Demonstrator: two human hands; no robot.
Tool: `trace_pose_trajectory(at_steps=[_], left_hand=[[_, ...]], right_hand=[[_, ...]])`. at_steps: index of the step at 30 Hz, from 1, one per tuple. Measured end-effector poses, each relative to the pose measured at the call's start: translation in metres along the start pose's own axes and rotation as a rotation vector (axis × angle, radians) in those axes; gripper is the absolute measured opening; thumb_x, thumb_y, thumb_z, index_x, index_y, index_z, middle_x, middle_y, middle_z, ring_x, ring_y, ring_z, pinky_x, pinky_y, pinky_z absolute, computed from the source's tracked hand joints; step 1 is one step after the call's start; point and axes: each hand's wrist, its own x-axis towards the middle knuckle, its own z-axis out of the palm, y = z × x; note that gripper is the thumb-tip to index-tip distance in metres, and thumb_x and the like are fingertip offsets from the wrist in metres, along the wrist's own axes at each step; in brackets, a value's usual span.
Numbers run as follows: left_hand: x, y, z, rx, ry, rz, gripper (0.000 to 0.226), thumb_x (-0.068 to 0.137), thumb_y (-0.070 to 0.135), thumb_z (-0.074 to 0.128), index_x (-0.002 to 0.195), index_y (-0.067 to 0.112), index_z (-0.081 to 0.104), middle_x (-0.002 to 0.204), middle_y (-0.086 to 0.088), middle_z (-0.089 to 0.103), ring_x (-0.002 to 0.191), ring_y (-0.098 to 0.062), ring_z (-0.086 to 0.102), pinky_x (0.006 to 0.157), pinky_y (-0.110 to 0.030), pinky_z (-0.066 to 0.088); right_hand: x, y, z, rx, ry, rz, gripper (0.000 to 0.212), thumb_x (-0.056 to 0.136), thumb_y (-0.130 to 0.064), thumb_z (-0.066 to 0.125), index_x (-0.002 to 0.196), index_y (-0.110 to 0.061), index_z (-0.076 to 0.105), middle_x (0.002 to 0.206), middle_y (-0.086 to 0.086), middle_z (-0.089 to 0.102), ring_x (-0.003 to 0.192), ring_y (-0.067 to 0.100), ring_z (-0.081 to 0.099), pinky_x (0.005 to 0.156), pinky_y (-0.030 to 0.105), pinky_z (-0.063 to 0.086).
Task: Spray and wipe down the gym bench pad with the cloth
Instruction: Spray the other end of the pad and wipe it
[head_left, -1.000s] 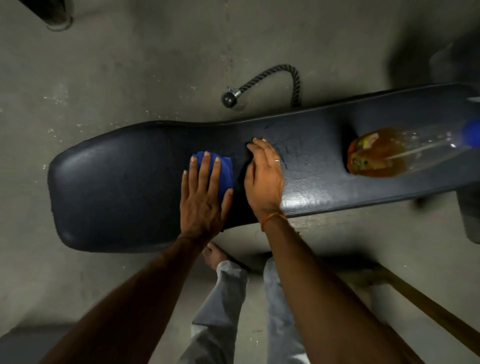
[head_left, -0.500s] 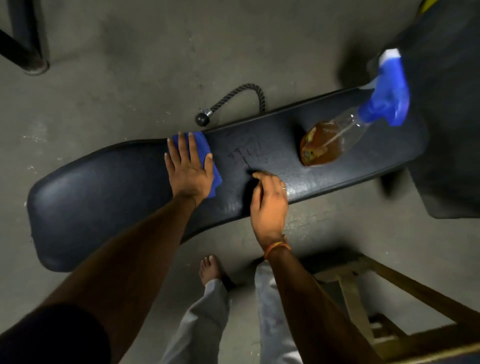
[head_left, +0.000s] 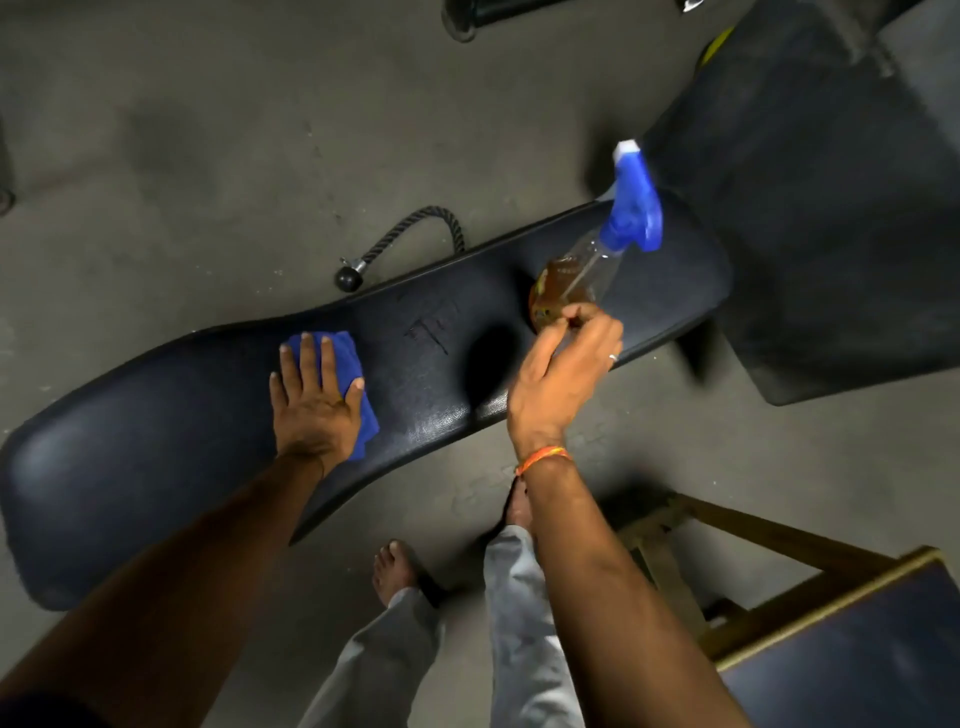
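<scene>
Left hand flat on cloth, right hand curled at spray bottle, grip unclear

1 long black padded bench pad | 1 folded blue cloth | 1 clear blue-trigger spray bottle | 1 black rope handle, lol | 2 hands: left hand, right hand

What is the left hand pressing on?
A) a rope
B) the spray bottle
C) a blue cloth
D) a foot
C: the left hand lies flat, fingers straight, on the cloth, which sits on the pad.
</scene>
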Motion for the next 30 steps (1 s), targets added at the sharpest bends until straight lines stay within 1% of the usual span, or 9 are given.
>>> trace_pose_trajectory(at_steps=[4, 7, 9, 13, 18, 22, 24, 27, 30], left_hand=[[0.006, 0.003, -0.016, 0.052, -0.094, 0.015, 0.077, 0.103, 0.046, 0.046, 0.159, 0.002, 0.019, 0.164, -0.028, 0.020, 0.150, -0.053, 0.019, 0.120, -0.062, 0.023], [0.013, 0.003, -0.034, 0.055, -0.133, 0.036, 0.075, 0.099, 0.050, 0.052, 0.153, 0.001, 0.031, 0.157, -0.031, 0.030, 0.144, -0.054, 0.029, 0.110, -0.064, 0.040], [0.020, 0.002, -0.046, 0.067, -0.165, 0.048, 0.076, 0.096, 0.056, 0.054, 0.148, 0.004, 0.033, 0.151, -0.028, 0.034, 0.137, -0.051, 0.037, 0.099, -0.060, 0.050], [0.040, 0.006, -0.065, 0.079, -0.262, 0.035, 0.095, 0.089, 0.062, 0.063, 0.156, 0.009, 0.021, 0.154, -0.024, 0.026, 0.135, -0.046, 0.038, 0.097, -0.053, 0.053], [0.047, 0.005, -0.067, 0.058, -0.260, 0.023, 0.090, 0.089, 0.057, 0.067, 0.153, 0.011, 0.025, 0.153, -0.022, 0.027, 0.133, -0.046, 0.038, 0.096, -0.051, 0.053], [0.042, 0.003, -0.065, 0.047, -0.226, 0.015, 0.086, 0.089, 0.057, 0.066, 0.151, 0.011, 0.027, 0.151, -0.022, 0.027, 0.132, -0.047, 0.038, 0.091, -0.050, 0.054], [0.040, 0.002, -0.063, 0.035, -0.210, 0.015, 0.085, 0.089, 0.057, 0.066, 0.150, 0.010, 0.028, 0.150, -0.023, 0.028, 0.132, -0.046, 0.039, 0.090, -0.049, 0.055], [0.036, -0.002, -0.059, -0.010, -0.221, 0.008, 0.086, 0.088, 0.057, 0.067, 0.149, 0.011, 0.029, 0.150, -0.021, 0.027, 0.134, -0.045, 0.038, 0.092, -0.051, 0.055], [0.033, -0.010, -0.056, -0.043, -0.244, 0.031, 0.091, 0.083, 0.055, 0.074, 0.150, 0.013, 0.028, 0.150, -0.019, 0.025, 0.136, -0.043, 0.036, 0.095, -0.052, 0.054]], right_hand=[[0.033, -0.013, -0.003, 0.035, 0.164, 0.071, 0.025, 0.089, -0.015, 0.067, 0.101, 0.002, 0.054, 0.105, 0.016, 0.051, 0.098, 0.030, 0.049, 0.091, 0.028, 0.035], [0.060, -0.021, 0.000, 0.073, 0.219, 0.103, 0.053, 0.081, -0.027, 0.079, 0.115, 0.004, 0.054, 0.115, 0.017, 0.053, 0.109, 0.033, 0.053, 0.100, 0.039, 0.042], [0.077, -0.028, 0.001, 0.209, 0.162, 0.150, 0.067, 0.078, -0.025, 0.086, 0.129, 0.001, 0.051, 0.124, 0.012, 0.054, 0.116, 0.025, 0.055, 0.106, 0.037, 0.044], [0.093, -0.040, 0.000, 0.369, 0.002, 0.156, 0.040, 0.083, -0.012, 0.081, 0.118, -0.008, 0.061, 0.097, -0.005, 0.065, 0.082, 0.004, 0.061, 0.081, 0.016, 0.048], [0.064, -0.046, -0.014, 0.292, -0.147, -0.094, 0.020, 0.092, -0.009, 0.071, 0.111, -0.008, 0.067, 0.103, 0.002, 0.064, 0.093, 0.007, 0.062, 0.089, 0.021, 0.046], [0.016, -0.051, -0.025, 0.290, -0.363, -0.008, 0.010, 0.094, -0.020, 0.073, 0.098, -0.012, 0.068, 0.088, 0.003, 0.068, 0.079, 0.009, 0.061, 0.076, 0.030, 0.050], [-0.009, -0.054, -0.031, 0.285, -0.461, 0.026, 0.016, 0.096, -0.024, 0.074, 0.089, -0.013, 0.064, 0.075, 0.002, 0.064, 0.067, 0.011, 0.055, 0.066, 0.031, 0.048], [-0.037, -0.056, -0.035, 0.216, -0.544, 0.008, 0.030, 0.096, -0.033, 0.073, 0.077, -0.017, 0.056, 0.062, -0.006, 0.049, 0.057, 0.005, 0.044, 0.059, 0.021, 0.039], [-0.058, -0.045, -0.033, 0.113, -0.611, 0.120, 0.043, 0.093, -0.048, 0.070, 0.070, -0.016, 0.053, 0.060, -0.002, 0.057, 0.059, 0.015, 0.055, 0.064, 0.039, 0.049]])
